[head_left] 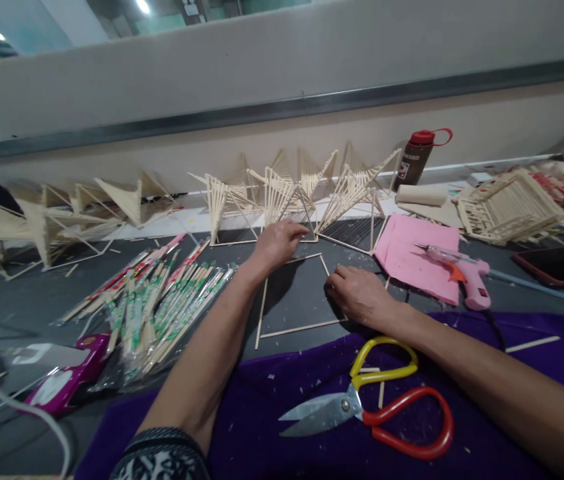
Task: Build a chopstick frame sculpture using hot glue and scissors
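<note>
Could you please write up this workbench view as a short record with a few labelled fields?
surface: dark table with a purple cloth at the near edge
left hand: on the far side of a square stick frame
right hand: on the frame's right side
near the hands: scissors lying on the cloth, pink glue gun to the right, wrapped chopsticks to the left
behind: finished stick structures, brown bottle

Both hands on square stick frame point(296, 297): left hand point(277, 243) at far corner, right hand point(357, 293) pressing right side. Scissors point(369, 407) near.
</note>
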A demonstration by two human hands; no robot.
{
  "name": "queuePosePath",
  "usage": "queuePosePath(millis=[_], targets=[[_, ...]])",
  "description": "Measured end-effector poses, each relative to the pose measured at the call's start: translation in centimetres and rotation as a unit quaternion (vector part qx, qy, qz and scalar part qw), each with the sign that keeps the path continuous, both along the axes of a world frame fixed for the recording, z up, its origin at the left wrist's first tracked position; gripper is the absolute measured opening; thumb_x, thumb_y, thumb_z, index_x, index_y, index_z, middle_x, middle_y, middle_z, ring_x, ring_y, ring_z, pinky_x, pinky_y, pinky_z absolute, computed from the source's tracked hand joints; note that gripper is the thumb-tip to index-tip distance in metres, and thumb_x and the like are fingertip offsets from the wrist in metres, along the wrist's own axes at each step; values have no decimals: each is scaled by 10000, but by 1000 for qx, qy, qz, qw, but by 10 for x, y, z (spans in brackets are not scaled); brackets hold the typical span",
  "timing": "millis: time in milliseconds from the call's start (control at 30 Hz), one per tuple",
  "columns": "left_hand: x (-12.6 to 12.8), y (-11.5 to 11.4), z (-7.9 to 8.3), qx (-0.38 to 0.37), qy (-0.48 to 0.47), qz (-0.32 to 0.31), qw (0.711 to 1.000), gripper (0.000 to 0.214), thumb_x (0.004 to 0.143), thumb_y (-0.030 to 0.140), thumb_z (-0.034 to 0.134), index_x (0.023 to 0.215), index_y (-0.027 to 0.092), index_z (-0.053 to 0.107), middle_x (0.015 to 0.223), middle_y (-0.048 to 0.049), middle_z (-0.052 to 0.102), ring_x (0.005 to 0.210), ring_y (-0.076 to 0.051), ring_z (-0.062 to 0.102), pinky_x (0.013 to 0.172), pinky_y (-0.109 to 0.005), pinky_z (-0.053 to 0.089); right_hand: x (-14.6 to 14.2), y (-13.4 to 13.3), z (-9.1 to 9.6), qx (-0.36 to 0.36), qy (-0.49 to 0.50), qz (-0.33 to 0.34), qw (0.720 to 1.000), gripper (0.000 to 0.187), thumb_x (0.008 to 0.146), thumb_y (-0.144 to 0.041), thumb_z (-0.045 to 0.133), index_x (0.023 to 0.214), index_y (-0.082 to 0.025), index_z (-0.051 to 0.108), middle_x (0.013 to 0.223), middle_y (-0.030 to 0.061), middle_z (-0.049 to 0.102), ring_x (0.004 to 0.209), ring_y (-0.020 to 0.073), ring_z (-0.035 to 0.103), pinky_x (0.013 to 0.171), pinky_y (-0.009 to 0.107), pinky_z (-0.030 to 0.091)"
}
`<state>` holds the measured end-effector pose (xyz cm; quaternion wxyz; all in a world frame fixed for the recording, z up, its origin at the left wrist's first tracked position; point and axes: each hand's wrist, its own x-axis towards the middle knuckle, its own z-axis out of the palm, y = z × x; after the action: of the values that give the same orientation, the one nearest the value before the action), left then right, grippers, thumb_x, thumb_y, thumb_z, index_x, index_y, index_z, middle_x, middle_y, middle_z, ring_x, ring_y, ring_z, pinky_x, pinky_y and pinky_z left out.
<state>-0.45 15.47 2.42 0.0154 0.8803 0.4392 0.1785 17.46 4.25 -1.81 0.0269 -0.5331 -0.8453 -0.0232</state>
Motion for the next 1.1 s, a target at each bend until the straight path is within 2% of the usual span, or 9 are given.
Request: queuePosePath(millis=[133, 267, 367, 500, 633, 767, 900, 1000, 1100], targets=[[-26, -9, 27, -19, -25, 38, 999, 258, 825, 245, 507, 992, 208, 701, 938, -28, 696, 789, -124, 616, 791, -236, 445, 2, -1, 2, -1, 7, 5, 1000, 266, 915, -284, 371, 947, -167, 609, 940, 99, 598, 874, 210, 560, 706, 296, 381], [-40, -27, 35, -54, -70, 67, 994, 267, 811, 272, 517, 988, 191, 701, 889, -29, 703, 648, -99, 610, 722, -235, 463, 6, -2, 8, 20, 49, 13, 999, 248, 891, -276, 415, 917, -158, 631, 929, 97, 606, 879, 208, 568, 725, 294, 390], [-38, -38, 36, -85, -117, 66, 987, 287, 808, 298, 513, 994, 180, 696, 855, -27, 702, 572, -83, 591, 677, -232, 468, 11, -11, 26, 17, 151, 42, 988, 249, 890, -277, 430, 914, -166, 651, 914, 77, 622, 856, 169, 579, 714, 258, 407], [-33, -42, 35, -92, -116, 66, 987, 285, 789, 294, 523, 981, 181, 702, 795, -21, 697, 665, -119, 614, 697, -243, 466, 15, -30, 59, -1, 279, 100, 955, 262, 900, -294, 425, 882, -187, 664, 867, 51, 643, 790, 134, 583, 702, 239, 423], [-37, -40, 29, -97, -47, 68, 992, 245, 779, 276, 551, 954, 209, 710, 854, -25, 703, 795, -159, 616, 740, -259, 453, 15, -37, 69, -32, 264, 107, 958, 269, 894, -317, 430, 866, -205, 672, 843, 52, 648, 759, 144, 583, 675, 253, 424], [-50, -55, 17, -101, 83, 72, 989, 227, 796, 303, 535, 920, 234, 711, 895, -30, 702, 817, -176, 607, 709, -263, 424, 8, -35, 48, -55, 200, 138, 969, 254, 890, -301, 445, 875, -186, 671, 823, 52, 628, 736, 139, 575, 637, 236, 402], [-64, -82, -3, -120, 203, 161, 958, 318, 778, 475, 521, 773, 218, 708, 759, -66, 685, 744, -201, 605, 616, -261, 386, -1, -34, 31, -49, 126, 168, 976, 250, 891, -282, 447, 909, -184, 676, 856, 62, 610, 764, 149, 567, 649, 243, 392], [-72, -95, -18, -143, 207, 186, 950, 366, 747, 554, 513, 755, 230, 683, 716, -59, 671, 697, -208, 601, 558, -258, 356, 2, -32, 34, -37, 124, 165, 978, 235, 884, -290, 470, 930, -183, 674, 902, 73, 609, 818, 159, 566, 689, 251, 398], [-78, -97, -25, -148, 186, 197, 951, 342, 747, 542, 507, 774, 236, 658, 728, -46, 671, 681, -203, 597, 534, -253, 337, 13, -29, 47, -18, 186, 116, 975, 235, 885, -294, 473, 945, -170, 664, 936, 73, 615, 840, 153, 570, 703, 246, 407]])
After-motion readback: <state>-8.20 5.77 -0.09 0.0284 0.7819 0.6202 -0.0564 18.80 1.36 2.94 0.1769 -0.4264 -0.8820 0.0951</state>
